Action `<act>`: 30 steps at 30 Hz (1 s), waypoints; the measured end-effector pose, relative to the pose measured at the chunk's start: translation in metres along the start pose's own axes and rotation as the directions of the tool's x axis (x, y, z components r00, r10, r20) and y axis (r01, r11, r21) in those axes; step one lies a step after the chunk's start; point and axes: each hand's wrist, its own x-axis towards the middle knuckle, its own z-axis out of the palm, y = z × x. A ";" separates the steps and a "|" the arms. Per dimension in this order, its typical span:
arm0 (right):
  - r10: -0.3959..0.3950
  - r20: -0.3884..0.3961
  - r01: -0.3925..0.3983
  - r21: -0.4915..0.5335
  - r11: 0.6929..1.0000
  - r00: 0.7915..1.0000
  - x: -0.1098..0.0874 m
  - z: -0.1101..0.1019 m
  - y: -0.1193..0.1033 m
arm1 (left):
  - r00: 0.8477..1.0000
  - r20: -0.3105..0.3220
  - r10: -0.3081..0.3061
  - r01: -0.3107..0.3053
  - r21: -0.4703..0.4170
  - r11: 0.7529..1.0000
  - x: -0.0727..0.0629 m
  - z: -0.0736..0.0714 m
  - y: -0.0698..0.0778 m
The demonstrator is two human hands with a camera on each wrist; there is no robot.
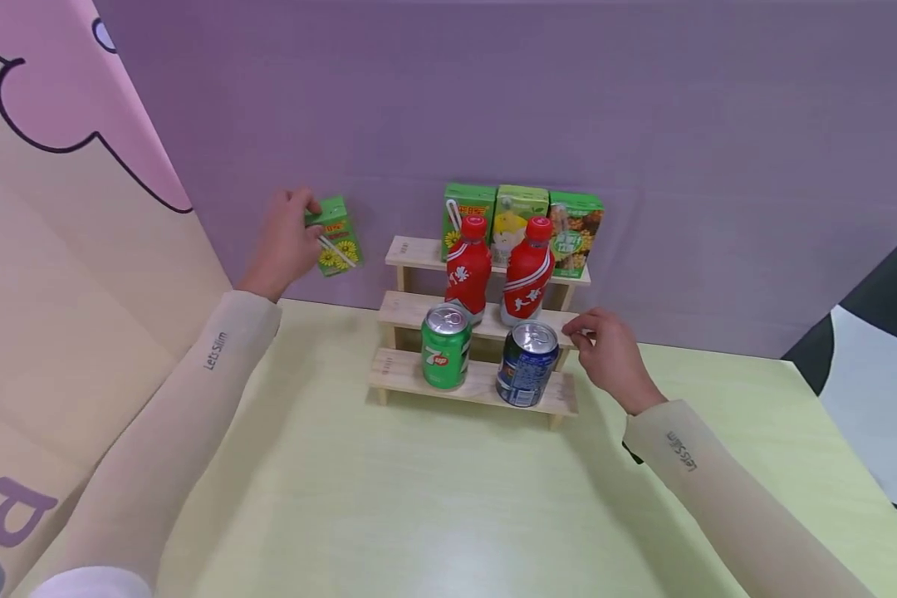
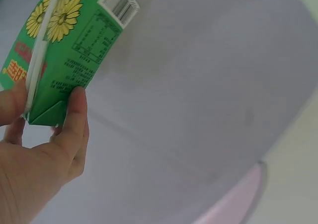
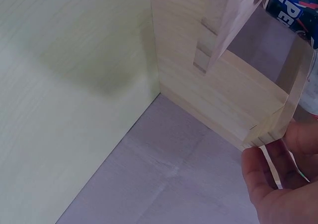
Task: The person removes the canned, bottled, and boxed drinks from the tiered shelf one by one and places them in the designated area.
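one green boxy carton (image 1: 340,241), pinched in the left hand (image 1: 287,241), seems mid-placement, likely needing levelling, as the right hand (image 1: 607,350) pinches the pale wooden tiered stand (image 1: 405,310)!

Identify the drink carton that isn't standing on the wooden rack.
The green, yellow-flowered carton pinched in the left hand; the other three cartons stand on the rack's top step.

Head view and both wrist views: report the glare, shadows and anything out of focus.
Head: pale glare on the table near the bottom edge, soft shadows beside both sleeves; left wrist: carton fairly crisp, backdrop behind it blurred; right wrist: dull light, a soft-edged shadow on the table near the stand, whose edges look reasonably sharp.
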 end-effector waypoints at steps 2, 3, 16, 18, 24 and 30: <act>0.011 0.001 -0.011 -0.003 1.000 1.000 0.000 0.000 0.001 | 1.000 0.021 -0.008 0.007 0.018 1.000 -0.005 0.003 -0.019; 0.017 0.001 -0.017 -0.005 1.000 1.000 -0.001 0.000 0.002 | 0.999 0.031 -0.009 0.008 0.026 1.000 -0.007 0.005 -0.028; 0.002 -0.011 -0.002 -0.014 1.000 1.000 0.001 0.000 0.002 | 0.992 0.114 -0.058 0.042 0.134 0.990 -0.026 0.036 -0.097; -0.002 -0.013 0.002 -0.010 1.000 1.000 0.001 0.001 0.002 | 0.989 0.129 -0.078 0.061 0.133 0.989 -0.025 0.041 -0.101; 0.008 -0.012 -0.008 0.002 1.000 1.000 0.000 0.002 0.001 | 0.989 0.113 -0.098 0.083 0.133 0.988 -0.027 0.053 -0.109; 0.010 -0.022 -0.010 0.007 1.000 1.000 -0.002 0.003 0.004 | 0.995 0.051 -0.086 0.078 0.131 0.988 -0.026 0.058 -0.108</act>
